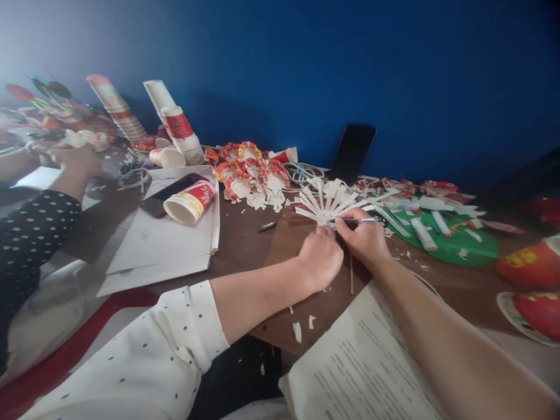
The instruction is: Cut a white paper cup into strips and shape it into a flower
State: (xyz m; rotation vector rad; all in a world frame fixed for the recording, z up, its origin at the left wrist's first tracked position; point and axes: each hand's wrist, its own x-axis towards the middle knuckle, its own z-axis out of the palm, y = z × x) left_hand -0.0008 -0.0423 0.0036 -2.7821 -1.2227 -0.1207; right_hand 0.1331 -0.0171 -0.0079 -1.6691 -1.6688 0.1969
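My left hand (321, 259) is closed at the near edge of a white paper cup cut into strips (326, 201), which fan out away from me. My fingertips there are partly hidden. In my right hand (365, 239) a dark pen with a silver part (365, 220) lies between thumb and fingers, its tip end over the centre of the cut cup. A thin pale stick or strip (351, 274) extends toward me below the hands. To the left, on the table, rests a small dark pen cap (266, 226).
Left are a stack of paper cups (188, 204) beside a phone on white paper (161, 251), and a co-worker's hands (74, 154). Behind lie curled red cup pieces (254, 169) and a leaning phone (353, 151). A green round sheet (464, 248) with scraps is right; printed paper (350, 367) is nearest.
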